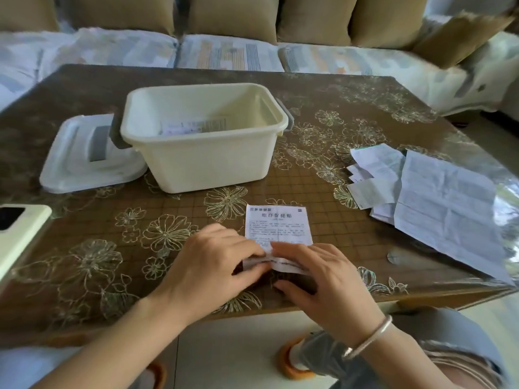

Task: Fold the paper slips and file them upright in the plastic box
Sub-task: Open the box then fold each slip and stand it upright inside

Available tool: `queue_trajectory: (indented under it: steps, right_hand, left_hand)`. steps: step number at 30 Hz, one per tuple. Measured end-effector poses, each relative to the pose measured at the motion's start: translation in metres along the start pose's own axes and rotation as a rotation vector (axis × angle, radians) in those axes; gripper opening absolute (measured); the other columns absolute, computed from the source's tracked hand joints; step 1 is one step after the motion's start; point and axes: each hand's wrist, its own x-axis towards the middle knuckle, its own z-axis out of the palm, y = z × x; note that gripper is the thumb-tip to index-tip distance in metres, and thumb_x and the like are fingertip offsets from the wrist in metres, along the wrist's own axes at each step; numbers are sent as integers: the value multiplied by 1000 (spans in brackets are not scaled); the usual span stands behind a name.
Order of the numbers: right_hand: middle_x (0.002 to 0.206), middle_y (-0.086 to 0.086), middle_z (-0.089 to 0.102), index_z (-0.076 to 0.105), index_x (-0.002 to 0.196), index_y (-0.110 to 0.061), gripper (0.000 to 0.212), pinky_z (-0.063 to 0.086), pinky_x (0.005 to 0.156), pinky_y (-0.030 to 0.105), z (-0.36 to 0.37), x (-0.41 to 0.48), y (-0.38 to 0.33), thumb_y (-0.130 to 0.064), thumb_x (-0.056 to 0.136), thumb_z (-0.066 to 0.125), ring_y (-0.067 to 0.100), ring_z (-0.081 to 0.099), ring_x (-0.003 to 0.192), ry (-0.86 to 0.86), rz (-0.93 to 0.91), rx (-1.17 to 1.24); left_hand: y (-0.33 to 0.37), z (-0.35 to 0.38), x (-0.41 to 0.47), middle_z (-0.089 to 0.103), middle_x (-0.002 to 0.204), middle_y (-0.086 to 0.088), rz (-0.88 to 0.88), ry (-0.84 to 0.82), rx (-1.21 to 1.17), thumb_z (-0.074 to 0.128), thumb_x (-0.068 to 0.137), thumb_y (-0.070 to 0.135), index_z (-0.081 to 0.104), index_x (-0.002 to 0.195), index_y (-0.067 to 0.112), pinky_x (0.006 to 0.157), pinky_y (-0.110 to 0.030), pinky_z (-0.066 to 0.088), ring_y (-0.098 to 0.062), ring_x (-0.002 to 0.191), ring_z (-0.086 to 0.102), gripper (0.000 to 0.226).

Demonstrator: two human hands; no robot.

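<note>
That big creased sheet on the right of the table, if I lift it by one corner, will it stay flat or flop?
Probably flops: the big sheet looks thin and its fold creases should hinge. Likely light, so a nudge may slide it on the glossy table. It overlaps smaller slips, which may drag along.

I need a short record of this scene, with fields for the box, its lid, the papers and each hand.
box: cream plastic, open, on the table
lid: flat on the table, left of the box
filed papers: a few inside the box
slip: printed, in front of the box, near edge lifted
left hand: pinches the slip's near edge
right hand: pinches the same edge
pile: unfolded papers, table's right side
phone: table's left edge
</note>
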Motion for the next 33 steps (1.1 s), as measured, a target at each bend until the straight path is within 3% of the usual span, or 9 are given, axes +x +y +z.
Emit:
queue_trajectory:
  steps: [5, 7, 11, 13, 17, 21, 26, 29, 33]
  right_hand:
    - [89, -20, 71, 60, 115, -31, 34, 53, 70, 21, -3, -4, 6, -32, 83, 72, -1, 66, 81, 115, 177, 203]
    - [79, -19, 70, 61, 112, -32, 35, 51, 66, 19, -3, -4, 6, -37, 79, 71, 0, 65, 75, 137, 276, 275]
    - [79, -24, 69, 59, 109, -32, 32, 54, 66, 30, 7, 6, 4, -33, 80, 72, 2, 64, 71, 137, 364, 351]
    - [82, -23, 70, 57, 110, -32, 33, 53, 66, 31, 11, 11, 6, -33, 80, 72, 4, 63, 69, 158, 397, 345]
    - [86, -18, 66, 54, 118, -30, 42, 52, 63, 24, 17, 17, 9, -33, 80, 73, 5, 63, 73, 209, 422, 250]
    - [88, -18, 56, 54, 122, -23, 54, 37, 57, 15, 26, 19, 6, -23, 75, 79, 6, 52, 75, 244, 330, 64]
    - [114, -6, 56, 53, 124, -22, 53, 31, 64, 5, 29, 17, 8, -24, 77, 77, 13, 57, 91, 277, 291, 15]
    - [126, -1, 53, 57, 122, -22, 49, 42, 75, 16, 30, 17, 9, -25, 77, 76, 15, 49, 108, 291, 294, 2]
    - [128, -2, 54, 62, 116, -26, 36, 37, 88, 27, 31, 17, 13, -26, 81, 71, 17, 44, 114, 258, 300, -10]
  left_hand:
    - [5, -11, -11, 71, 82, 24, -208, 41, -303, 61, 85, 52, 76, 87, 31, 66, -14, 49, 5, 75, 66, 25]
    - [7, -9, -12, 69, 74, 21, -257, 100, -398, 57, 90, 48, 75, 83, 25, 59, -14, 46, 1, 66, 65, 30]
    - [11, 0, -13, 33, 47, 8, -368, 188, -379, 34, 98, 57, 54, 62, 20, 47, -18, 22, -9, 42, 32, 56]
    - [10, 5, -9, 37, 47, 11, -385, 194, -301, 36, 95, 65, 48, 64, 30, 45, -20, 26, -8, 42, 37, 49]
    - [4, 18, 1, 63, 68, 12, -482, 153, -12, 59, 87, 51, 66, 101, 22, 50, -31, 49, -12, 57, 58, 32]
    - [7, 24, 6, 69, 91, 7, -516, 125, 73, 78, 77, 30, 62, 119, 22, 50, -22, 44, -14, 59, 63, 45]
    - [9, 27, 3, 58, 119, -2, -453, 159, 178, 74, 77, 32, 58, 124, 15, 43, -16, 42, -7, 55, 53, 53]
    - [8, 28, 3, 52, 127, -3, -445, 173, 225, 79, 75, 29, 61, 121, 16, 55, -31, 56, -16, 80, 60, 51]
    - [5, 29, 5, 63, 114, 0, -291, 167, 228, 72, 82, 16, 73, 101, 16, 85, -39, 52, -21, 106, 55, 19]
